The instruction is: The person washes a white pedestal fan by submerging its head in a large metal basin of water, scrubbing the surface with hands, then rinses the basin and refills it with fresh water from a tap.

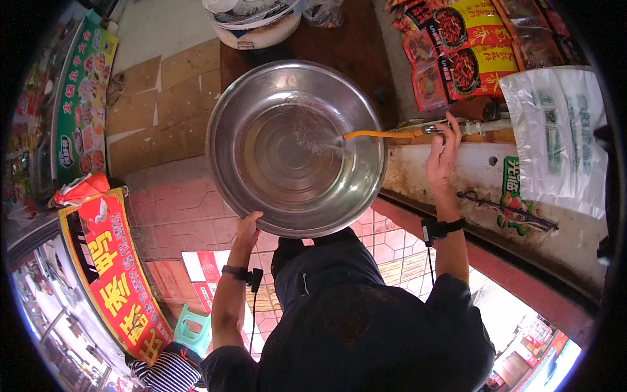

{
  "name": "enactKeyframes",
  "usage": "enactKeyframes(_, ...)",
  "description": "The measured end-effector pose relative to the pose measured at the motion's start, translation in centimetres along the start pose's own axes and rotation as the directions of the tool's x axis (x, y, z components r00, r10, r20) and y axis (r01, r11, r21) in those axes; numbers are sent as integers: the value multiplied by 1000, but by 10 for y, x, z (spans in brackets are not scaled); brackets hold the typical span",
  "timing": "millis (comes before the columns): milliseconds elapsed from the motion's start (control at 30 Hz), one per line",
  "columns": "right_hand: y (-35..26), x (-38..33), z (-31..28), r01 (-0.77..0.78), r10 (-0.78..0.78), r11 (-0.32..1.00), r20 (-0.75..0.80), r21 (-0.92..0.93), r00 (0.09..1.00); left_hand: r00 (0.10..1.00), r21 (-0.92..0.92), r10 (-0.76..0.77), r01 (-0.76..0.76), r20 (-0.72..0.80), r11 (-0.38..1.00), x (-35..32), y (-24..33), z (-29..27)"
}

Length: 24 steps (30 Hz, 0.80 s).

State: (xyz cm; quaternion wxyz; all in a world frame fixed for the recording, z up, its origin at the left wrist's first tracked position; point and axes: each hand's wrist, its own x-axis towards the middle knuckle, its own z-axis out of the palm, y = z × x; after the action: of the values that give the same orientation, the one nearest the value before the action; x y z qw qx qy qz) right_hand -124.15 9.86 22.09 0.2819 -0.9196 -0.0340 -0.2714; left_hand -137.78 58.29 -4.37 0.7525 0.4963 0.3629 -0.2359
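A large round stainless-steel basin (228, 140) is in front of me, with shallow water pooled in its bottom. My left hand (247, 230) is closed on its near-left rim, the thumb lying over the edge. From the wall side, an orange hose (379, 134) reaches over the basin's right rim, and water sprays from its end. The hose is fitted to a metal tap (430, 130). My right hand (444, 150) is at this tap with its fingers stretched out and apart, the fingertips beside or touching it. Exact contact is hard to make out.
Red and yellow food packets (470, 49) lie at the upper right, above a stack of clear plastic bags (555, 137). A white tub (258, 32) stands beyond the basin. Flattened cardboard (140, 104), a red sign (117, 274) and a green stool (192, 326) are to the left.
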Motion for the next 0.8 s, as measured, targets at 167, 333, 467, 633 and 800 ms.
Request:
enactKeyframes(167, 16, 2, -1, 12, -9, 996, -36, 91, 999, 991, -88, -114, 107, -70, 990, -9, 2, 1)
enactKeyframes(333, 26, 2, -5, -14, 17, 959, -6, 282, 1000, 994, -115, -109, 110, 14, 987, -2, -6, -4)
enactKeyframes(467, 27, 5, -2, -170, 183, 919, -5, 356, 983, 994, -190, -57, 74, 93, 979, 14, -23, -11)
enactKeyframes(633, 37, 6, 2, -190, 220, 893, -25, 408, 975, 997, -238, -50, 62, 56, 969, 13, -26, -8)
enactKeyframes(800, 30, 10, 8, -28, 34, 997, -81, 65, 996, 994, -252, -108, 103, -7, 962, 1, -11, 3)
